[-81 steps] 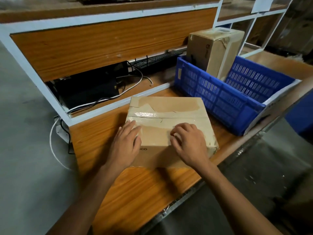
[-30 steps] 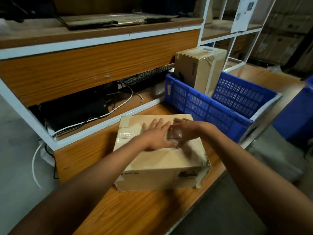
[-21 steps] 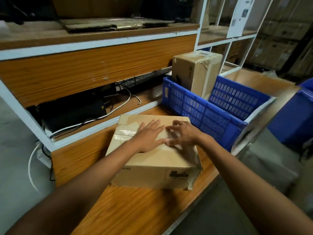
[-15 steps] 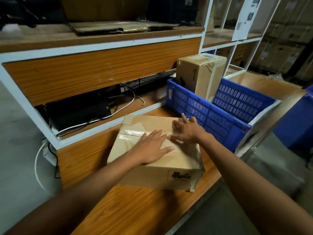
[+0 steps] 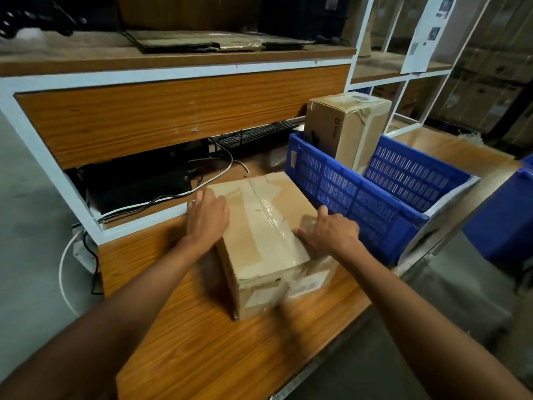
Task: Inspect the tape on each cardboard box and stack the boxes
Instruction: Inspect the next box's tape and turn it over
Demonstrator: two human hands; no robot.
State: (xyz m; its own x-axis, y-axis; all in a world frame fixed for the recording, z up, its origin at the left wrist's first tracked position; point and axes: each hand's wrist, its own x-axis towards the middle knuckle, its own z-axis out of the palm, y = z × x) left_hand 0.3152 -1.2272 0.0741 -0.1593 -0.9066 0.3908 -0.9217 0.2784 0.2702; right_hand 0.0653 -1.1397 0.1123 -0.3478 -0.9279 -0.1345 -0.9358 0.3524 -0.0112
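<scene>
I see the cardboard box (image 5: pixel 265 226) clasped between both hands on the wooden table (image 5: pixel 202 342). Left hand (image 5: pixel 206 217): fingers curled over the box's left top edge. Right hand (image 5: pixel 331 232): fingers over the right edge, thumb flat on top. Clear tape (image 5: pixel 271 215) runs between the hands. Just beyond the right hand: blue crate (image 5: pixel 346 192) holding a second box (image 5: pixel 346 125).

A black keyboard (image 5: pixel 256 134) lay on the lower shelf, behind a blue slotted crate (image 5: pixel 360 194) standing on the wooden tabletop (image 5: pixel 202 342). A white cable (image 5: pixel 155 201) ran past a black device (image 5: pixel 135 183). A printed sheet (image 5: pixel 432 33) hung on the white frame.
</scene>
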